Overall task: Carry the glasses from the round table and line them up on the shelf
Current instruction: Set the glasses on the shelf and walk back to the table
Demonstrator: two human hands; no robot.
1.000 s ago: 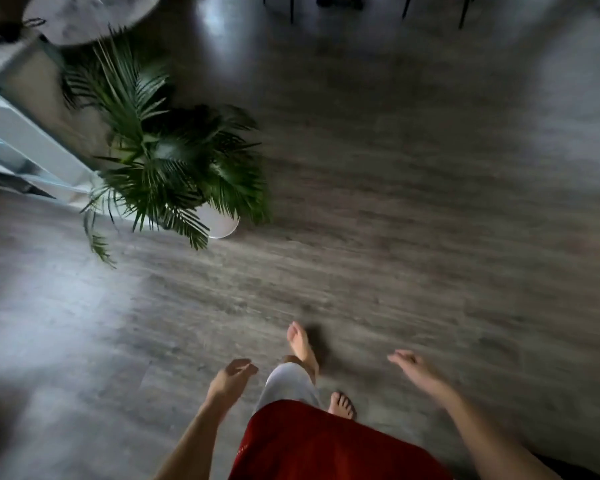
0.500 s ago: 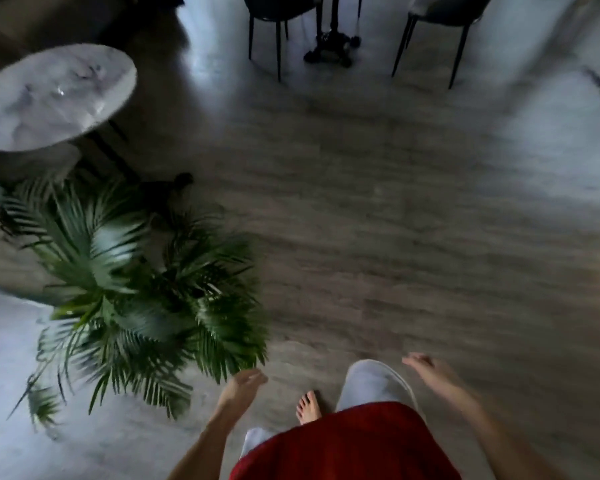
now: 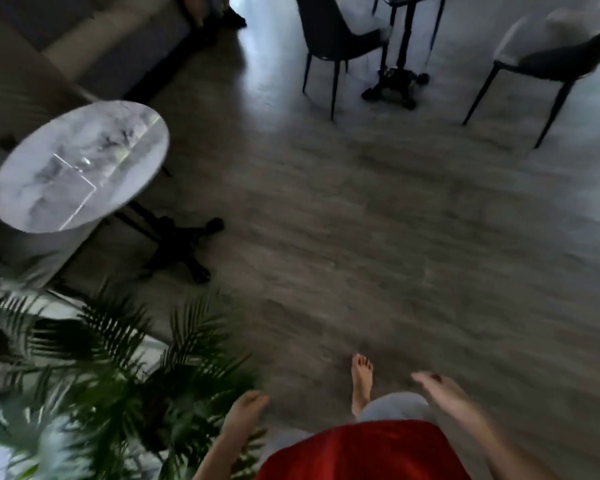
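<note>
A round table with a white marble top (image 3: pixel 80 168) stands on a black foot (image 3: pixel 184 247) at the left of the head view. I see only reflections on its top; no glasses show in this blurred frame. My left hand (image 3: pixel 245 410) hangs low at the bottom centre, fingers loosely apart, holding nothing. My right hand (image 3: pixel 440 393) is out to the right of it, fingers extended, also holding nothing. Both hands are far from the table. No shelf can be made out clearly.
A leafy palm plant (image 3: pixel 111 375) fills the lower left, close to my left arm. Two dark chairs (image 3: pixel 333 39) (image 3: pixel 548 57) and a black table pedestal (image 3: pixel 395 84) stand at the top. A sofa (image 3: pixel 94 46) lies behind the round table. Wooden floor (image 3: pixel 378 220) spans the middle.
The view has swung up and forward as I walk: the plant slid to the lower left, and the round table and chairs came closer. Both hands stay low, holding nothing.
</note>
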